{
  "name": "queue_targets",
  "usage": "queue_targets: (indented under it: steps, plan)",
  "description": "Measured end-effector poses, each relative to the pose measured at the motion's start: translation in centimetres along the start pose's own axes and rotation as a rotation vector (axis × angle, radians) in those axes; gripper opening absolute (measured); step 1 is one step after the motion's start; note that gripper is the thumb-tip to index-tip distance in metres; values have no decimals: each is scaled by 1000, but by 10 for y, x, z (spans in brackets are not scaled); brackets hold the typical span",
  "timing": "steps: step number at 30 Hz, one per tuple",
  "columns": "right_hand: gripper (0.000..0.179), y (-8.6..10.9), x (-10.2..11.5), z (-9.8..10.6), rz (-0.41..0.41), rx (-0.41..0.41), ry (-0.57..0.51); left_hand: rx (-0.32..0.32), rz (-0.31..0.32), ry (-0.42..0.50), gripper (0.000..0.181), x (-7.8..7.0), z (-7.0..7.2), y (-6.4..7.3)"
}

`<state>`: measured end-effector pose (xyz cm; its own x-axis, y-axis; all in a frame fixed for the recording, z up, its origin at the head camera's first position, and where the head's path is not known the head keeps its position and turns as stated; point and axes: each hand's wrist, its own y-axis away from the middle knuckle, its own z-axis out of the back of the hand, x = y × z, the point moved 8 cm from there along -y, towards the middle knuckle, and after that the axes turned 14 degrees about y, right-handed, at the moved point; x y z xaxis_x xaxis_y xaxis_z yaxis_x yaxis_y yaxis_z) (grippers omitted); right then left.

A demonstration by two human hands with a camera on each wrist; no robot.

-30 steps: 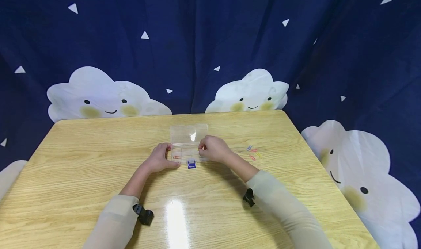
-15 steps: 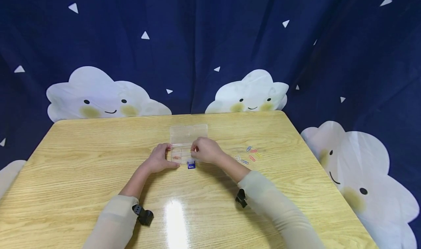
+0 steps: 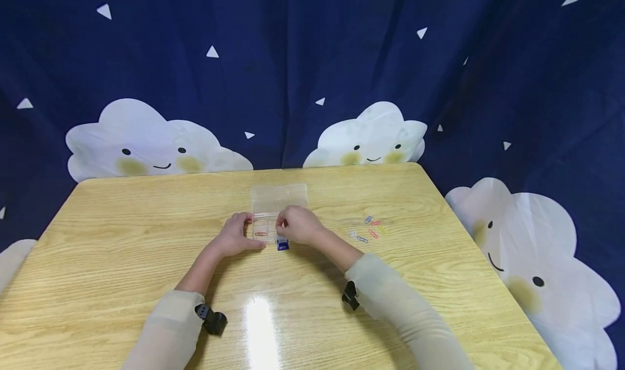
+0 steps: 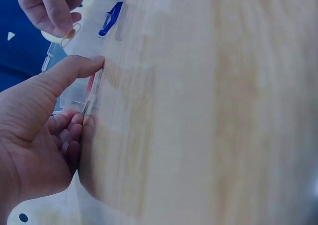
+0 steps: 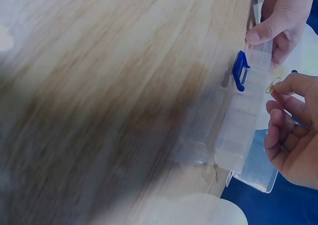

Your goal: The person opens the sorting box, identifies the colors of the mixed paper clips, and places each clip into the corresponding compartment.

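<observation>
A clear plastic compartment box (image 5: 237,130) lies on the table with its lid (image 3: 278,196) raised at the back and a blue latch (image 3: 282,245) at the front. My left hand (image 3: 233,237) grips the box's left end, thumb at the near edge and fingers at the far side. Inside, a red paper clip (image 3: 261,234) rests in a left front compartment. My right hand (image 3: 299,224) pinches a yellow paper clip (image 5: 273,85) between thumb and forefinger, over the middle of the box. In the left wrist view the yellow clip hangs just beyond the left thumb.
To the right of the box, several loose paper clips lie on the wooden table (image 3: 415,250): white ones (image 3: 352,234), blue ones such as the near blue clip (image 3: 362,239), pink-red ones (image 3: 373,234) and a yellow one (image 3: 382,229). A dark blue curtain (image 3: 288,61) hangs behind the table.
My right hand has moved left across the box with the yellow paper clip, uncovering white and blue clips on the table. My left hand stays on the box's left end.
</observation>
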<state>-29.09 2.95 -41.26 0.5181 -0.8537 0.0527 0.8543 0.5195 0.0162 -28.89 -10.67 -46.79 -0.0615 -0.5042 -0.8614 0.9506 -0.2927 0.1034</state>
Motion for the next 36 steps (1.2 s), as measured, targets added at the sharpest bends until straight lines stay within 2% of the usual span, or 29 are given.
queue_targets:
  steps: [15,36]
  plan:
    - [13,-4,1,-9,-19,36,-22,1,3,8,75,0,1,0]
    - [13,-2,1,-6,-26,41,-32,-3,-2,-7,74,-2,0,1]
